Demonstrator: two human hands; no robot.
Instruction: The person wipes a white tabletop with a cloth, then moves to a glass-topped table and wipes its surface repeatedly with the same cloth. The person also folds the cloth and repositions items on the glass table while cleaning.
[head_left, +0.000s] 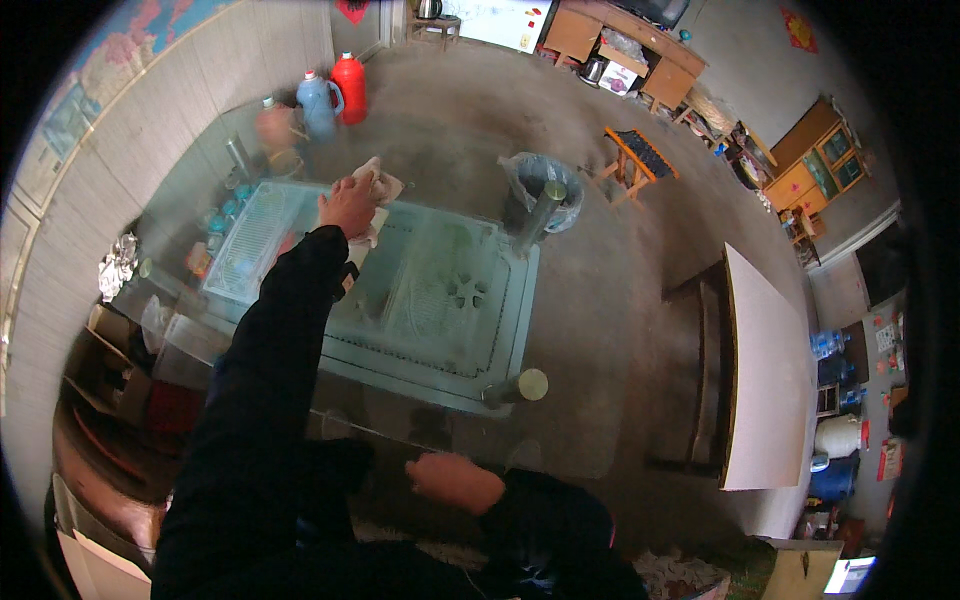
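My left hand (349, 208) reaches far out over the glass coffee table (420, 360) and presses on a pale crumpled cloth (384, 185), which spreads out beyond and beside the fingers. Glass hides little of the lower shelf, where a ribbed clear tray (251, 232) and several teal-topped jars (225, 214) show at the left. My right hand (456, 481) is held low near my lap, at the near side of the table, with its fingers curled in; nothing shows in it.
Blue (319, 105) and red (350, 88) vacuum flasks stand beyond the table's far left. Past the table are a lined waste bin (547, 187) and a folding stool (637, 157). A pale-topped table (765, 390) stands at right, cardboard boxes (112, 360) at left.
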